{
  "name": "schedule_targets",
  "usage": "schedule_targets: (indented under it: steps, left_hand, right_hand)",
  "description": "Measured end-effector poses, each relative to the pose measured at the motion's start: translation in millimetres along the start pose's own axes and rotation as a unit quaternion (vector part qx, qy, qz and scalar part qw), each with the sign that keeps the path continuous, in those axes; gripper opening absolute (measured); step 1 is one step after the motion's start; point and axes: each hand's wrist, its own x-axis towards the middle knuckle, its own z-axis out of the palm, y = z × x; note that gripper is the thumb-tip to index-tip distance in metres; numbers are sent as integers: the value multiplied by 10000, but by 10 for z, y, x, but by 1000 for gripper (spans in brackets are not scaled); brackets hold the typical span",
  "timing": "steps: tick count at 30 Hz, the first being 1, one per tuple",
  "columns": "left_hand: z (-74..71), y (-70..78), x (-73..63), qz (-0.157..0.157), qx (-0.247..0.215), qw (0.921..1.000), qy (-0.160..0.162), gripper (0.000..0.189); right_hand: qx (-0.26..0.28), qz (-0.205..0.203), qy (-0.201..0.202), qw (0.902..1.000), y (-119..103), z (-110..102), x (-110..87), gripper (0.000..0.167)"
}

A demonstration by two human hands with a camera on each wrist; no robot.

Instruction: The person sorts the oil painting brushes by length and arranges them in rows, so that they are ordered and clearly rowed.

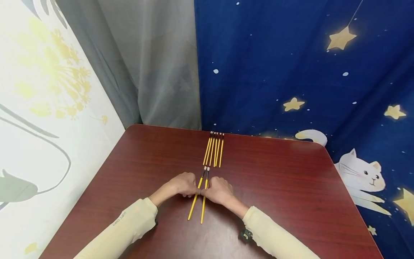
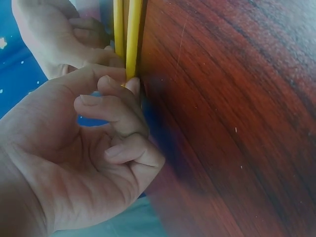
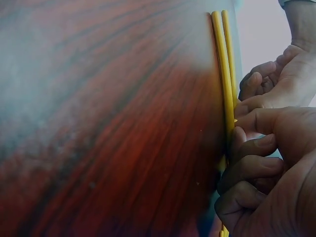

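Observation:
Two paintbrushes with yellow handles and pale bristles lie side by side on the table, tips pointing away from me and closer together than the handle ends. My left hand [image 1: 185, 184] pinches the left paintbrush [image 1: 192, 208] around mid-handle between thumb and index finger. On the other side, my right hand [image 1: 220, 189] pinches the right paintbrush [image 1: 202, 211] in the same way. The thumbs nearly meet between the handles. In the left wrist view, the other fingers of the left hand [image 2: 94, 148] are loosely curled. The right wrist view shows the right hand's fingers [image 3: 247, 170] bent beside the yellow handle [image 3: 224, 64].
Beyond my hands, several more yellow paintbrushes [image 1: 212, 153] lie in a row near the far edge of the reddish-brown table [image 1: 275, 172]. A blue starry curtain [image 1: 258, 72] and a grey curtain [image 1: 165, 64] hang behind it. A white patterned panel [image 1: 81, 144] stands along the left.

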Motion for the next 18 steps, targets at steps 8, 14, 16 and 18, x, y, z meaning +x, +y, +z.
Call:
schedule_targets:
  steps: [8,14,16,18]
  left_hand:
    - [-18,38,-39,53,53,10000,-22,44]
    - [40,-62,49,243,79,9997,-45,41]
    - [47,-69,48,236,19,9997,-52,39]
    - [-3,15,-39,91,-108,9998,-112,39]
  right_hand:
    - [39,-78,-13,10000,5,-10,-31,56]
    - [205,-276,-29,9994,39,-2,-37,48]
    - [271,-343,-56,9990,52,0,-41,47]
    - [341,-408,-72,9986,65,1,-48,46]
